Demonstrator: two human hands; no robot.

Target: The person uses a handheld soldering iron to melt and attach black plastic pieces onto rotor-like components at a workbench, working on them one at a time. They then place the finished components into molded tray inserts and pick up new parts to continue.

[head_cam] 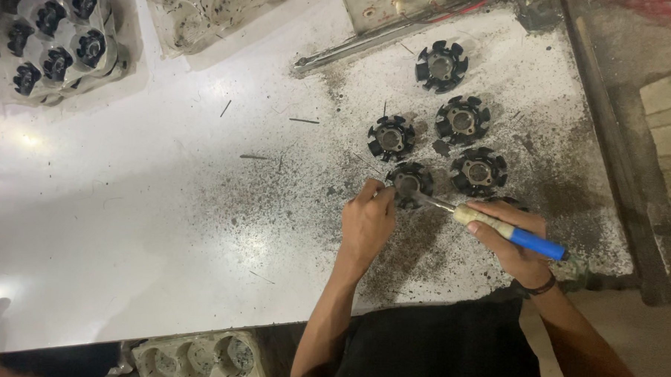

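Near the tabletop's [164, 205] front right edge, the left hand [365, 225] pinches a black toothed stator [409, 183] (fingers together) while the right hand [510, 243] clamps a blue-handled tool [498, 226].

The table [127, 203] is white and speckled with dark grime toward the right, the round toothed parts [463, 120] are black with dull grey centres, the tool [509, 232] has a cream and bright blue handle, and the clear plastic tray [55, 34] holds more black parts.
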